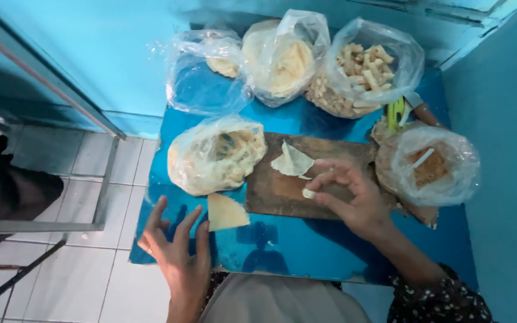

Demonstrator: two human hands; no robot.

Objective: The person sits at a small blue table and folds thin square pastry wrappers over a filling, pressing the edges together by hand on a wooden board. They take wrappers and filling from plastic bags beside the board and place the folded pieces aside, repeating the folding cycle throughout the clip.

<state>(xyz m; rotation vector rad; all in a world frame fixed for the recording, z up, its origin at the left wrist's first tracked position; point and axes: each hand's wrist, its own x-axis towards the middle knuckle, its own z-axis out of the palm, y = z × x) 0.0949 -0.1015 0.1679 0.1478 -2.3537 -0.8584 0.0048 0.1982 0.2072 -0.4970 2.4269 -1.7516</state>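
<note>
head | right hand (354,200) pinching filling bit (309,193) | left hand (178,251) spread | bag (366,66): tube snacks

A small pale piece of dough (309,193) is pinched between the fingertips of the right hand (354,200) over a wooden board (282,191), on which a thin folded wrapper (292,161) is laid. The left hand (178,251) is spread open on the blue table (288,245), just beside a triangular wrapper (225,213). Clear plastic bags of pale food (216,155) are set around the board.
</note>
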